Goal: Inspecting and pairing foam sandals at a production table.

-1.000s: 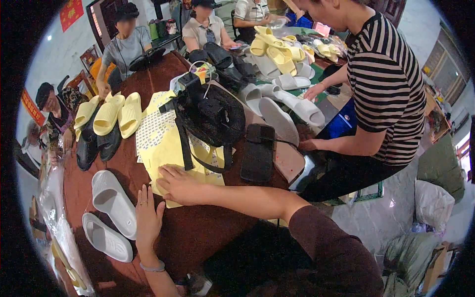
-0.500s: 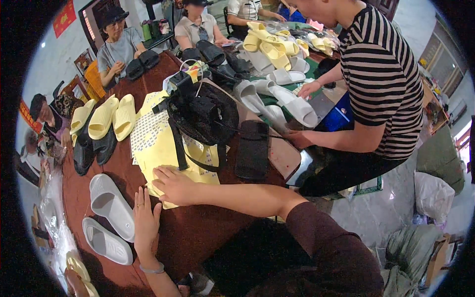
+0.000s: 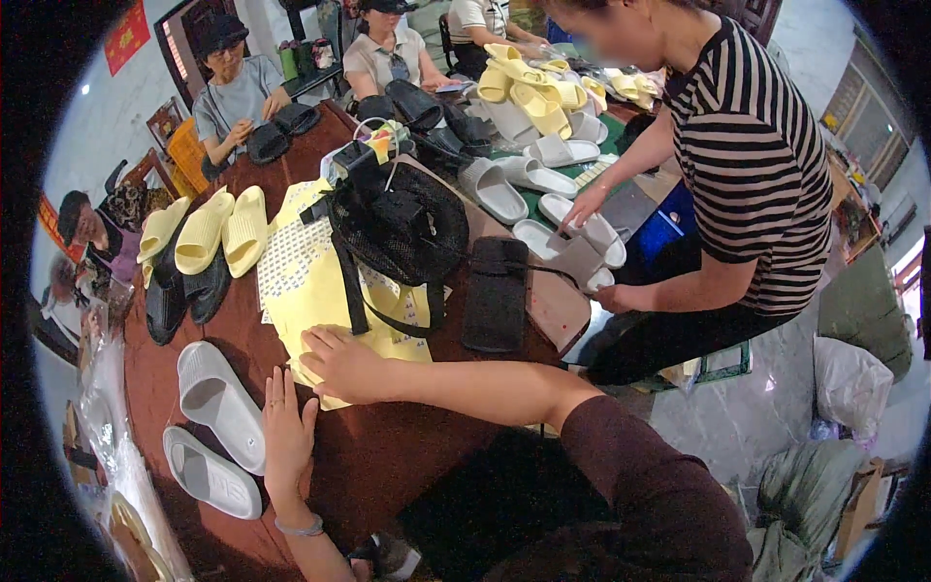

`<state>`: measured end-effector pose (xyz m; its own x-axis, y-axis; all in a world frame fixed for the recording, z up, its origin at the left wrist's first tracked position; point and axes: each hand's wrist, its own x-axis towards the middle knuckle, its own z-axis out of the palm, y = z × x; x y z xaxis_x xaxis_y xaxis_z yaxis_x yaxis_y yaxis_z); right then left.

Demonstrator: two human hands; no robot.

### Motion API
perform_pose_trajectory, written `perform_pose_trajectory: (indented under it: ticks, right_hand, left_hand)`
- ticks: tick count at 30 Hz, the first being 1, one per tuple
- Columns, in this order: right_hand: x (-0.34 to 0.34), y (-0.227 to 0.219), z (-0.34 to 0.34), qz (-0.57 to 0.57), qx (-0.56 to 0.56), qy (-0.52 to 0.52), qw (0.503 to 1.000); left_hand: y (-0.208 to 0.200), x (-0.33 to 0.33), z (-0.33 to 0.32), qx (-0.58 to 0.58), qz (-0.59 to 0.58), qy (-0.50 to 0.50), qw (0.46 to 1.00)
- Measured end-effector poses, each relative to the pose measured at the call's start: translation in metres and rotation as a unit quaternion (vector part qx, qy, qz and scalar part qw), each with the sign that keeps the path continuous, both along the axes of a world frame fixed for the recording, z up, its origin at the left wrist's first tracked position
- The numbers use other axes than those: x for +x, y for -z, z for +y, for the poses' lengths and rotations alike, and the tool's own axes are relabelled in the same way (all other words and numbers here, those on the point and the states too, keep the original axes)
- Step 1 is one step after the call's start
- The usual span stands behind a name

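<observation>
My left hand (image 3: 288,427) rests on the brown tablecloth (image 3: 388,456), its fingers stretched out and holding nothing. Just left of it lies a pair of grey slide slippers, one (image 3: 221,403) farther back and one (image 3: 211,472) nearer me. My right hand (image 3: 341,367) is spread flat over the near edge of yellow sheets (image 3: 303,301) printed with rows of small dark marks. On top of these sheets sits a black mesh bag (image 3: 398,223) with a strap. A flat black case (image 3: 496,296) lies to the right of my right hand.
Yellow slippers (image 3: 244,231) and black slippers (image 3: 208,281) lie at the left. Opposite, a seated person handles black slippers (image 3: 270,143). At the right, a person in a striped shirt (image 3: 752,165) handles grey slippers (image 3: 593,233). More yellow slippers (image 3: 538,102) are piled at the back.
My hands keep their places. The striped-shirt person's hands have shifted, and grey slippers there now lie in a different arrangement. The seated person opposite has moved a hand onto the black slippers.
</observation>
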<state>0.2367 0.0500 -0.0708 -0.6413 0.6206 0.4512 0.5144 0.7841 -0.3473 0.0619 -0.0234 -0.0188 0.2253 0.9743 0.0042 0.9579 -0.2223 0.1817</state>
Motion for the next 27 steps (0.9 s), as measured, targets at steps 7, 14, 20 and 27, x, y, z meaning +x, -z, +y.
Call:
perform_pose_trajectory:
  ticks: [7,14,20,27]
  right_hand:
    - [0.005,0.007,0.005,0.009,-0.002,0.009,1.000]
    - [-0.013,0.017,0.009,0.014,0.054,0.007,0.998]
    - [-0.008,0.021,0.012,0.008,0.050,0.010,0.999]
    - [-0.011,0.024,0.010,0.014,0.071,0.015,0.997]
  left_hand:
    - [-0.006,0.013,0.001,0.001,-0.009,0.007,1.000]
    - [0.005,-0.004,0.004,0.014,0.026,0.015,0.999]
    - [0.012,0.000,0.009,0.010,0.022,0.022,0.999]
    - [0.010,-0.002,0.008,0.009,0.027,0.029,0.999]
